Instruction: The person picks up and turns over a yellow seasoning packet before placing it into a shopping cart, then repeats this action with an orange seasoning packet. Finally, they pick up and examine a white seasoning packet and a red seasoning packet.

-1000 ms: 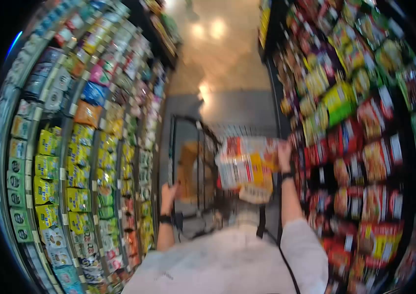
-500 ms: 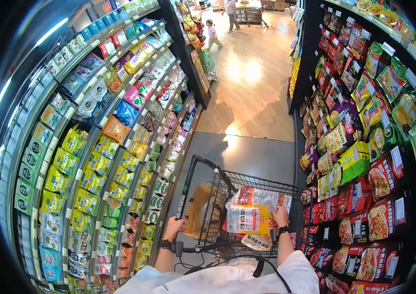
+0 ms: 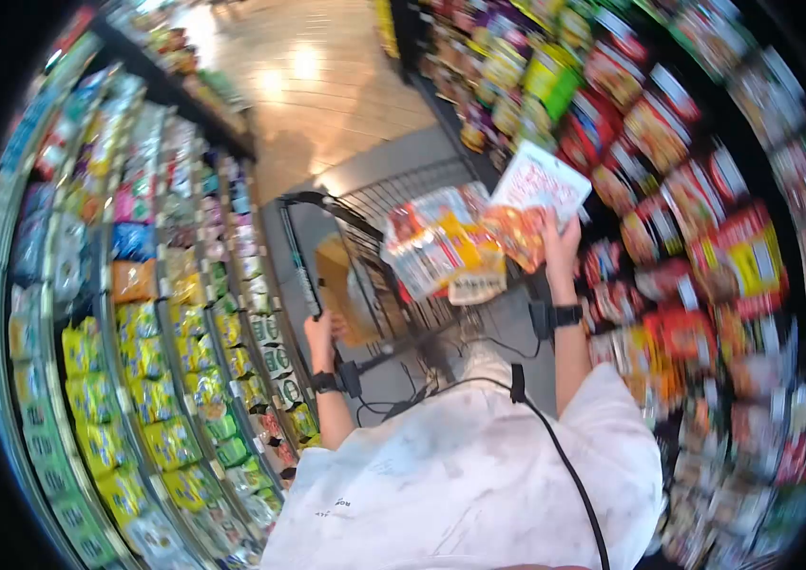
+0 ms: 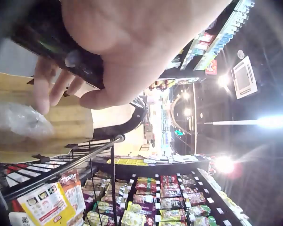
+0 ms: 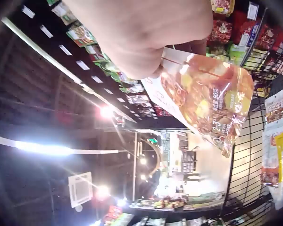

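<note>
Pouch (image 3: 520, 236) juts forward from the right hand (image 3: 561, 247), which pinches its edge right of the packages (image 3: 449, 245) in the cart (image 3: 401, 193), no longer over them; left hand (image 3: 325, 330) grips the handle (image 3: 300, 261).

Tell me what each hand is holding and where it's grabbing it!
The right hand holds a shiny, partly orange packet by one edge. The left hand grips the cart's black handle, near the end closest to the person.
</note>
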Motion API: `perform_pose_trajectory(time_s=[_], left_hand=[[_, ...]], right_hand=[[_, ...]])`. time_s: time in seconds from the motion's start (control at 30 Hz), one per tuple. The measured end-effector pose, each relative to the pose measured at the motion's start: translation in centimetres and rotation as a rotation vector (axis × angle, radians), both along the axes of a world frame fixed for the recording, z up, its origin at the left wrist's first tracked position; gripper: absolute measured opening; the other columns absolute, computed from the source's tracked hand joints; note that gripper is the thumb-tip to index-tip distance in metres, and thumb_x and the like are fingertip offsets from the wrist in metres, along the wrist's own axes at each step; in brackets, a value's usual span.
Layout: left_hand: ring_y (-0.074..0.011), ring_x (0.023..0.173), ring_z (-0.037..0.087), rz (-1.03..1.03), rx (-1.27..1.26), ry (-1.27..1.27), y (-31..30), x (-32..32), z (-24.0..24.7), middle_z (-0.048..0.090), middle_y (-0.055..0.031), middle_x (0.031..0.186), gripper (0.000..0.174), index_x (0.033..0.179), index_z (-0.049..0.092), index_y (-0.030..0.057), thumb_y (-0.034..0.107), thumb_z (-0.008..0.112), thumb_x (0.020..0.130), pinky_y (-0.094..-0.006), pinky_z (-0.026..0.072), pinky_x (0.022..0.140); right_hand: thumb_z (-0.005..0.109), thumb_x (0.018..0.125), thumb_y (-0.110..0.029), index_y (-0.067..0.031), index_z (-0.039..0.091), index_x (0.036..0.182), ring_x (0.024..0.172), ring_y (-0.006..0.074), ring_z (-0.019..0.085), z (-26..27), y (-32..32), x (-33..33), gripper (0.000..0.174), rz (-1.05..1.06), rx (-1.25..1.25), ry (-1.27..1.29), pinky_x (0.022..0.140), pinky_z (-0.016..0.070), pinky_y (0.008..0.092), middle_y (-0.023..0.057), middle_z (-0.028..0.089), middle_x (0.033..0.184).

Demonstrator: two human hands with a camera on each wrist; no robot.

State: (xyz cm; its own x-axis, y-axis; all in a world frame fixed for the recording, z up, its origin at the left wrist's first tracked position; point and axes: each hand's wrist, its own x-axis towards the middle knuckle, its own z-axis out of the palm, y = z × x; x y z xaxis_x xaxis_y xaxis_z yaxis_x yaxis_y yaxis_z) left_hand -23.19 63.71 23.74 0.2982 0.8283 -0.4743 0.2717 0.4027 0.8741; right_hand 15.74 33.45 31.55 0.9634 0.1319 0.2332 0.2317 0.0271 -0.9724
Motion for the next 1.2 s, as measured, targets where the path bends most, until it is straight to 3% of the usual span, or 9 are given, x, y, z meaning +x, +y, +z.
perform_pose_trajectory(time_s=[0.23,0.37,0.43,0.5,0.63,0.67,0.9,1.07,1.2], left_hand=[[-0.0253,0.063,0.067,-0.054,-0.069,-0.165,0.8,-0.5,-1.3,0.065,-0.0122,0.083,0.018,0.105,0.049,0.001,0.011,0.06,0.095,-0.0344,0.0582,0.056],[-0.031,0.08,0.069,-0.062,0.254,0.049,1.3,-0.1,-2.4,0.062,-0.0171,0.104,0.053,0.132,0.041,-0.0035,0.013,0.067,0.09,-0.0355,0.0581,0.055],[-0.0444,0.111,0.06,-0.043,0.652,0.443,1.5,-0.5,-3.6,0.05,-0.0308,0.132,0.079,0.144,0.03,-0.0082,0.019,0.075,0.085,-0.0516,0.0565,0.081],[-0.0494,0.109,0.058,-0.064,0.821,0.526,2.3,-0.6,-4.0,0.052,-0.0364,0.126,0.081,0.143,0.03,-0.0119,0.021,0.076,0.086,-0.0564,0.0506,0.087],[-0.0521,0.127,0.043,-0.057,0.499,0.4,-2.1,1.4,1.8,0.028,-0.0415,0.143,0.1,0.15,0.014,-0.0128,0.03,0.078,0.085,-0.0585,0.044,0.1],[-0.0511,0.132,0.037,-0.115,0.659,0.445,-1.3,1.5,-0.4,0.019,-0.0392,0.149,0.103,0.153,0.008,-0.0095,0.029,0.077,0.087,-0.0567,0.0371,0.108],[-0.043,0.135,0.041,-0.253,0.693,0.03,-13.3,6.1,7.3,0.042,-0.0364,0.142,0.082,0.145,0.03,-0.0141,0.016,0.072,0.082,-0.0462,0.0325,0.113],[-0.042,0.12,0.055,-0.353,1.053,0.154,-20.5,9.2,5.1,0.044,-0.0324,0.142,0.077,0.149,0.029,-0.0096,0.018,0.068,0.089,-0.0451,0.0474,0.098],[-0.0261,0.104,0.059,-0.513,0.725,-0.088,-27.3,10.9,6.4,0.055,-0.0223,0.122,0.061,0.143,0.039,-0.0059,0.017,0.065,0.093,-0.038,0.0498,0.086]], right_hand=[[0.064,0.1,-0.021,-0.0005,0.06,0.12,0.097,0.0086,0.06,7.9,-11.5,-11.9,0.028,-0.173,0.195,0.11,0.085,0.0482,0.0269,0.0034,0.068,0.111],[0.064,0.1,-0.021,-0.001,0.061,0.118,0.096,0.0074,0.06,10.4,-17.2,-17.3,0.028,-0.273,0.221,0.085,0.083,0.0482,0.0257,0.0034,0.068,0.11],[0.066,0.099,-0.021,-0.0007,0.061,0.118,0.09,0.0072,0.06,11.1,-20.1,-19.5,0.028,-0.314,0.184,0.088,0.08,0.0485,0.0248,0.0015,0.068,0.104],[0.066,0.098,-0.021,-0.0006,0.062,0.117,0.087,0.0071,0.061,12.1,-23.2,-21.0,0.028,-0.345,0.141,0.113,0.078,0.0486,0.0245,0.0007,0.068,0.1],[0.067,0.098,-0.02,0.0006,0.063,0.116,0.087,0.0063,0.061,14.6,-28.6,-24.0,0.028,-0.46,-0.028,-0.005,0.076,0.0482,0.0238,0.0015,0.069,0.102],[0.067,0.097,-0.02,0.0009,0.064,0.116,0.088,0.0064,0.061,14.5,-30.1,-24.6,0.028,-0.481,0.029,0.008,0.077,0.0481,0.0236,0.0025,0.07,0.103],[0.067,0.098,-0.022,0.0011,0.064,0.116,0.088,0.0079,0.062,13.5,-42.9,-29.1,0.029,-0.629,-0.023,0.038,0.079,0.049,0.0249,0.0043,0.07,0.1],[0.064,0.1,-0.023,0.0016,0.064,0.116,0.09,0.0071,0.059,11.0,-51.5,-30.2,0.029,-0.723,0.063,-0.002,0.08,0.0479,0.0257,0.0031,0.069,0.103],[0.063,0.101,-0.022,0.0025,0.062,0.119,0.094,0.007,0.059,8.5,-57.1,-28.9,0.031,-0.677,0.247,0.045,0.081,0.0479,0.0247,0.0039,0.068,0.11]])
